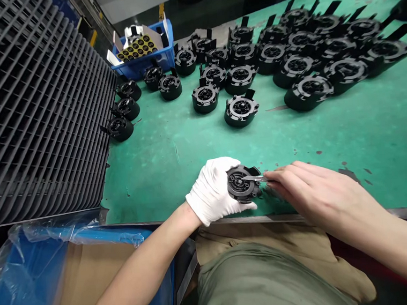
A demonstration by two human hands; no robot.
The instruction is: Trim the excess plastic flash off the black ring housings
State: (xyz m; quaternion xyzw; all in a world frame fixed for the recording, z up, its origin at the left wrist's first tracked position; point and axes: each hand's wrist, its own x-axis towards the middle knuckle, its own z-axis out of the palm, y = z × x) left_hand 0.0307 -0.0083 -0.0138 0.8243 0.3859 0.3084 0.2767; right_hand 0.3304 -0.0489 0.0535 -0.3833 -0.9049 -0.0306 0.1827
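Knife tip over a ribbed black plastic housing (235, 193)
White-gloved left hand (212, 192) clamped around the housing's side, bare right hand (310, 188) pinching a scalpel-like knife (254, 178) whose blade reaches over the hub; the held housing sits in the left grip, above the near edge of the green worktop (163, 174); similar housings (241, 109) stand beyond both grips, to the far left and far right; work on the held one looks unfinished, while how many others are done or left cannot be told
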